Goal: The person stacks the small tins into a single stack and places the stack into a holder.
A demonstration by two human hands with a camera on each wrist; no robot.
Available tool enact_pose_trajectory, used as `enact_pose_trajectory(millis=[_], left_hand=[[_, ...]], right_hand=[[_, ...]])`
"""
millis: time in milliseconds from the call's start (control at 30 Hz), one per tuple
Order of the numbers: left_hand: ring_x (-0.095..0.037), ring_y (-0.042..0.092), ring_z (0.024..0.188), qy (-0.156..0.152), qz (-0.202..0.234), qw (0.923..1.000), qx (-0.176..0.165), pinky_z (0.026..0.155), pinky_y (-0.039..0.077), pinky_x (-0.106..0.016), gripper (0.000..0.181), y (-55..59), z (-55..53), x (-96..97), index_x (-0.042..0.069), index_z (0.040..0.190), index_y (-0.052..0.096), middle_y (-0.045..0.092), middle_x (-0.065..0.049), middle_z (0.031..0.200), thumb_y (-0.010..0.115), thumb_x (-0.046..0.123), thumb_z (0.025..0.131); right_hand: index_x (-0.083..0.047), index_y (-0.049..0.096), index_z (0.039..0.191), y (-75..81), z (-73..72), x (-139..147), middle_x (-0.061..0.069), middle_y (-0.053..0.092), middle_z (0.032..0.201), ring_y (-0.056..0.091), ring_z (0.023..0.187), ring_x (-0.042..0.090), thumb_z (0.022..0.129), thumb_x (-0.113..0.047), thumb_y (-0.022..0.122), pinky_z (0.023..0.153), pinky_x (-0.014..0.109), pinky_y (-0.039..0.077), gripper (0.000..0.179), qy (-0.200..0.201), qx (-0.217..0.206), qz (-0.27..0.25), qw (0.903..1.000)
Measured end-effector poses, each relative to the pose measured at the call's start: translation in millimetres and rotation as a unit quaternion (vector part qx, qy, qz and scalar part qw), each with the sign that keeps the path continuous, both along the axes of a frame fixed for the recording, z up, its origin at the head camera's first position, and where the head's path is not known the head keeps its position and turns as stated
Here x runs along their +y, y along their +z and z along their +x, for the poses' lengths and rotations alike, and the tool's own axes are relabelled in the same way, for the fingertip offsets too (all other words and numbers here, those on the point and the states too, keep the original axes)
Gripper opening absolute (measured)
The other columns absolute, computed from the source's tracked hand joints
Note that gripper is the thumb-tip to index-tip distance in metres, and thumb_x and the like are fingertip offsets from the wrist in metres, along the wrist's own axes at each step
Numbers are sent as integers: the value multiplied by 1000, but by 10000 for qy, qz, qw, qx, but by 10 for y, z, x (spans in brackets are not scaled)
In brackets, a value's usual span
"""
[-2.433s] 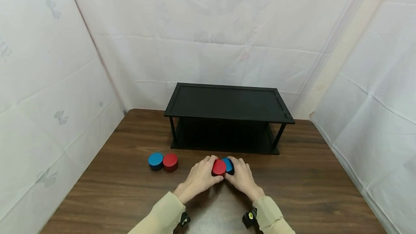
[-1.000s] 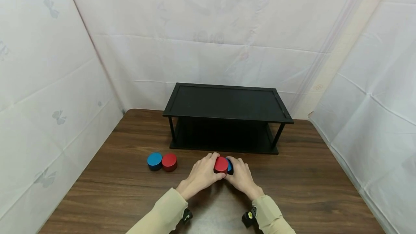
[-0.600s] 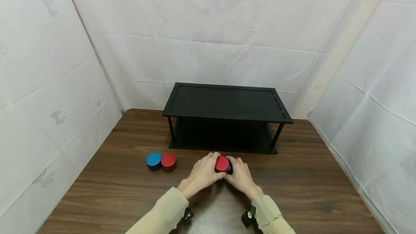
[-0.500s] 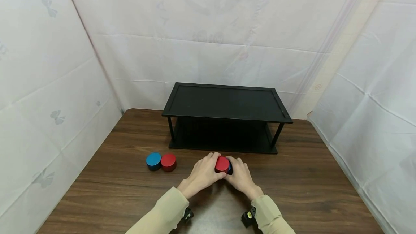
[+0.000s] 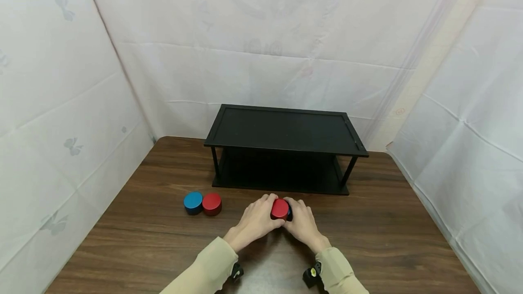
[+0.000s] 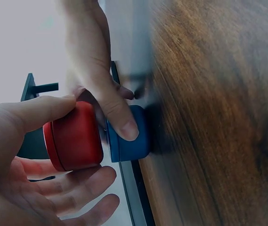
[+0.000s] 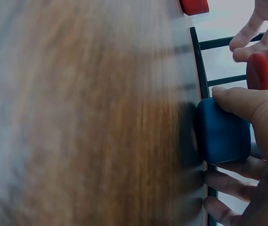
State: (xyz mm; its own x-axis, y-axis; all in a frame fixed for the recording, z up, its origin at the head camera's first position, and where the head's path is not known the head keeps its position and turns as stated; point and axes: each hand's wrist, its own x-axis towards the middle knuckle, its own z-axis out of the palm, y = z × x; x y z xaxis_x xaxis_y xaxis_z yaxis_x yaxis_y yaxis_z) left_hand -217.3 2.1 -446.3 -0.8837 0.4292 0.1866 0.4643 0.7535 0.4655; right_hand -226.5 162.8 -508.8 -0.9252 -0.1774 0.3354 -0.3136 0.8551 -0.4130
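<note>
My left hand [image 5: 257, 218] grips a red round tin [image 6: 75, 136] with a seam near its top, thumb on one side and fingers on the other. Below it, my right hand [image 5: 303, 225] holds a blue round tin [image 7: 223, 131] at the tabletop. In the left wrist view the red tin sits just over the blue one, with little or no gap; whether they touch I cannot tell. From the head view, the red tin covers most of the blue one. Off to the left, another blue tin [image 5: 193, 203] and another red tin [image 5: 212, 204] stand side by side.
A black two-level rack [image 5: 282, 128] stands behind the hands, close to their fingertips. Brown wooden tabletop [image 5: 143, 239] spreads around. White sheeting [image 5: 261, 49] hangs at the back and both sides.
The red tin in my left hand has shifted right, from beside the blue tin to over it, then slightly down. My right hand stays nearly in place on the blue tin.
</note>
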Motion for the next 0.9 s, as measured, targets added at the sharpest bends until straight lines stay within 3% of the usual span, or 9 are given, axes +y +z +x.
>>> enact_pose_trajectory(millis=[400,900], left_hand=[[-11,55,74,-3,32,10000,-37,60,46,-25,50,-40,18,10,12,110,52,57,-2,93,73,35,71],[-11,56,75,-73,-31,10000,-26,61,46,-24,52,48,-57,48,12,114,51,58,-2,95,72,37,72]], right_hand=[[-9,55,117,-42,46,-36,5,63,105,50,90,18,65,-27,78,72,36,37,60,-161,-4,-188,9997],[-9,56,113,-3,30,-14,2,64,102,49,86,17,68,-25,75,68,34,36,51,86,46,-126,9999]])
